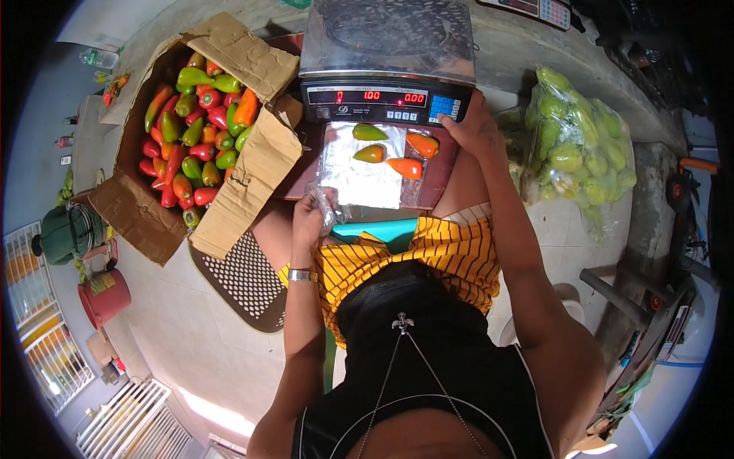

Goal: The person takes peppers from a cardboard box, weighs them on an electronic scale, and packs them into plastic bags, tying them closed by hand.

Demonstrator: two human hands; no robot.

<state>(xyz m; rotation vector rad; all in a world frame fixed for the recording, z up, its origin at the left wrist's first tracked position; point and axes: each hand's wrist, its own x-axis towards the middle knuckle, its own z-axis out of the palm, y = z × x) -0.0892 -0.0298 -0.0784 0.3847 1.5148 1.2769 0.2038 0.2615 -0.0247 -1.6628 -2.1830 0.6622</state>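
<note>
My left hand (308, 220) is closed on a crumpled clear plastic bag (327, 208), at the left front edge of a dark red board (438, 172). My right hand (475, 128) is at the right end of the digital scale (386, 46), with a digit touching its blue keypad (445, 106); it holds nothing. The red display (371, 96) reads 0, 1.00 and 0.00. Before the scale, a shiny pale sheet (367, 183) lies on the board. Several peppers rest there, among them a green pepper (369, 132) and an orange pepper (405, 167).
To my left, an opened cardboard box (138, 206) is full of red, green and orange peppers (200, 130). A clear bag of pale green vegetables (569, 134) sits on the right. A perforated brown plastic piece (238, 279) is on the tiled floor. Another scale (539, 9) stands behind.
</note>
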